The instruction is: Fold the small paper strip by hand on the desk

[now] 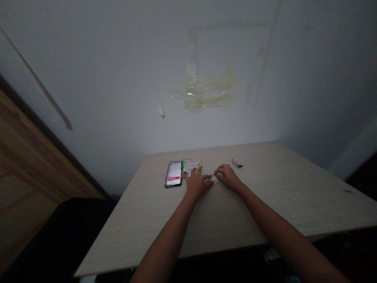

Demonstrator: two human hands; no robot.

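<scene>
Both my arms reach out over a pale wooden table. My left hand and my right hand meet over a small white piece of paper, pinching it flat against the tabletop from either side. The fingers of both hands are bent and pressed on it. Just behind my left hand lies a green and white printed packet. A smartphone with a lit screen lies left of that packet.
A small torn wrapper scrap lies behind my right hand. The table stands against a white wall with yellowed tape residue. A dark chair or cushion sits at the lower left, beside a wooden panel.
</scene>
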